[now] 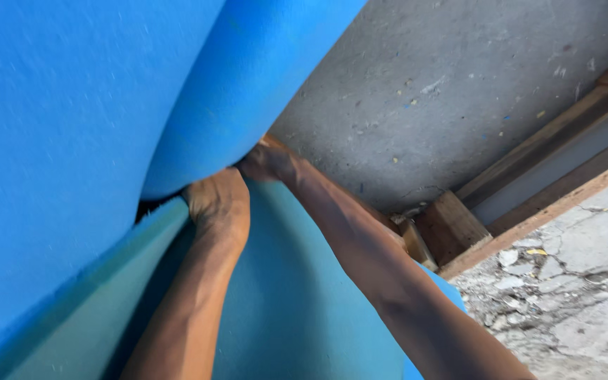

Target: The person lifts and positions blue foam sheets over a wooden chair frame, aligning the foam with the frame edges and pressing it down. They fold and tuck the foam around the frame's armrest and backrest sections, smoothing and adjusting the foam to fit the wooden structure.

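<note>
Overhead, blue foam (72, 105) perhaps hiding both hands' fingers.

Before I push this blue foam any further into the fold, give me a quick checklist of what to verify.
1. Left hand on the blue foam: ok, pressed into the fold.
2. Right hand on the foam: ok, at the fold, fingers hidden.
3. Grip firmness: cannot tell.
4. Wooden frame beside the right arm: ok, not touching it.
5. What lies inside the fold: cannot tell, dark gap.
6. Cracked concrete floor: not ok, loose rubble.
</note>
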